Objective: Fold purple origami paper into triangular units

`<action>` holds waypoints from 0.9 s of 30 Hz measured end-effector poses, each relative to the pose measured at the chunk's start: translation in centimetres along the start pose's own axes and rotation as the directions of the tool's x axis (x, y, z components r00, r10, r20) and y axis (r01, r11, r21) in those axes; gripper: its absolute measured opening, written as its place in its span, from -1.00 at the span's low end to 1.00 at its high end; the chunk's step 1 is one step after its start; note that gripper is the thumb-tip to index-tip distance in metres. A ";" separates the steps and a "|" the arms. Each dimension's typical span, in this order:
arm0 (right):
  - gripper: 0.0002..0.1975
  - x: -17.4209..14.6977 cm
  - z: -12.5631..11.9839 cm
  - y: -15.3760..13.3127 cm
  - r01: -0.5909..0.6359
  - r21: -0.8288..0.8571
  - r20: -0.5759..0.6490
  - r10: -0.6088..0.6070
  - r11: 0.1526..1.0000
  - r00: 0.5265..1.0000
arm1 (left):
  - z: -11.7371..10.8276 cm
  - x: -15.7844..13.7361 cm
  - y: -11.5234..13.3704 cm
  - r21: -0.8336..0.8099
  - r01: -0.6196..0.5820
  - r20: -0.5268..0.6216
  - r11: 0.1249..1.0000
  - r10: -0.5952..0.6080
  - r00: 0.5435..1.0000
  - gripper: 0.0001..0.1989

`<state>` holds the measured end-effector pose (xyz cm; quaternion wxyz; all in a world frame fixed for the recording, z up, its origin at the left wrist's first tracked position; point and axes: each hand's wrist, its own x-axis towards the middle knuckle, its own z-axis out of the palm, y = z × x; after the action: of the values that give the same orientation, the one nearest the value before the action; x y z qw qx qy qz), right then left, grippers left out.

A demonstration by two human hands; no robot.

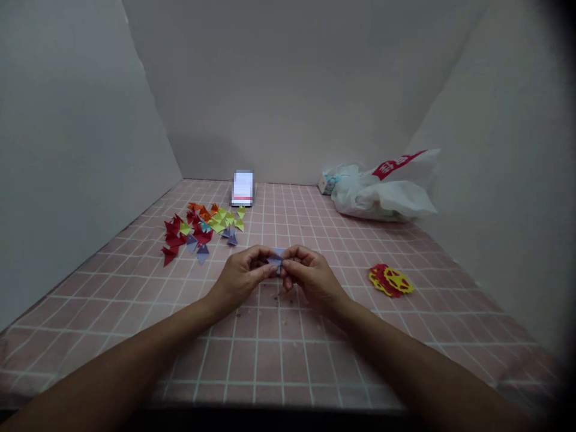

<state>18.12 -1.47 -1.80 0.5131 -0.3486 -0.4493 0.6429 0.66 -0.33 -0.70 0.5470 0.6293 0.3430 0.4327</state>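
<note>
Between my two hands, over the middle of the table, is a small piece of folded lavender paper [276, 260]. My left hand [245, 270] pinches its left side between thumb and fingers. On the other side, my right hand [310, 273] grips it with thumb and fingertips, which hide part of the folds. To the left lies a loose group of folded paper pieces in several colours: red ones [173, 231], orange ones [204, 213], yellow-green ones [220, 221] and lavender ones [203, 252].
A pink checked cloth [270, 360] covers the table, with tiny scraps near my hands. Right of them lie red and yellow paper cutouts [390, 280]. A phone [243, 188] stands at the back. A white plastic bag [382, 195] and a small box [324, 183] sit back right, between pale walls.
</note>
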 end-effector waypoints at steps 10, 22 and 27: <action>-0.78 0.2 -0.1 -0.2 -0.016 0.015 0.029 0.015 1.000 0.999 | -0.1 0.1 -0.1 -0.043 0.035 0.001 0.998 -0.035 0.999 -0.79; -0.78 0.1 -0.1 -0.3 0.090 -0.150 0.004 -0.090 0.985 0.996 | 0.0 0.2 0.1 -0.146 0.060 0.033 0.987 -0.056 0.998 -0.75; -0.75 0.1 -0.2 -0.1 0.082 -0.138 0.023 -0.080 0.987 0.997 | 0.1 0.1 0.0 -0.144 0.056 0.012 0.988 -0.055 0.998 -0.80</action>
<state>18.35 -1.34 -1.75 0.5095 -0.3594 -0.5110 0.5917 0.82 -0.30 -0.66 0.6042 0.5802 0.3258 0.4383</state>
